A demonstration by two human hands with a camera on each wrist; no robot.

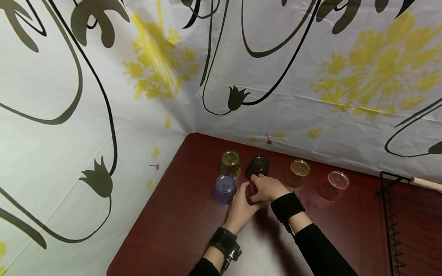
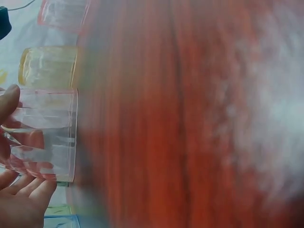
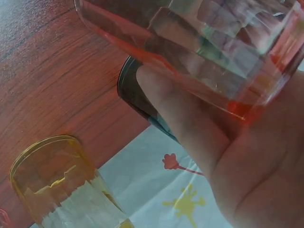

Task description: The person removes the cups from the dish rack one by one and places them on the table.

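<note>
Both your left hand (image 1: 241, 210) and right hand (image 1: 267, 188) curl around one red cup (image 1: 251, 190) on the counter (image 1: 171, 231), amid five other upturned cups: purple (image 1: 224, 188), olive (image 1: 230, 162), dark (image 1: 258, 165), amber (image 1: 297, 173), pink (image 1: 332, 184).

A home-like table corner: floral cloth backdrop (image 1: 320, 97), wooden table (image 1: 171, 235), dish rack (image 1: 418, 240).

The head view looks steeply down at the table (image 1: 186, 236) from well above; both wrist views sit very close. All three share the red glass (image 1: 251, 190) (image 2: 45, 133) (image 3: 199, 52).
</note>
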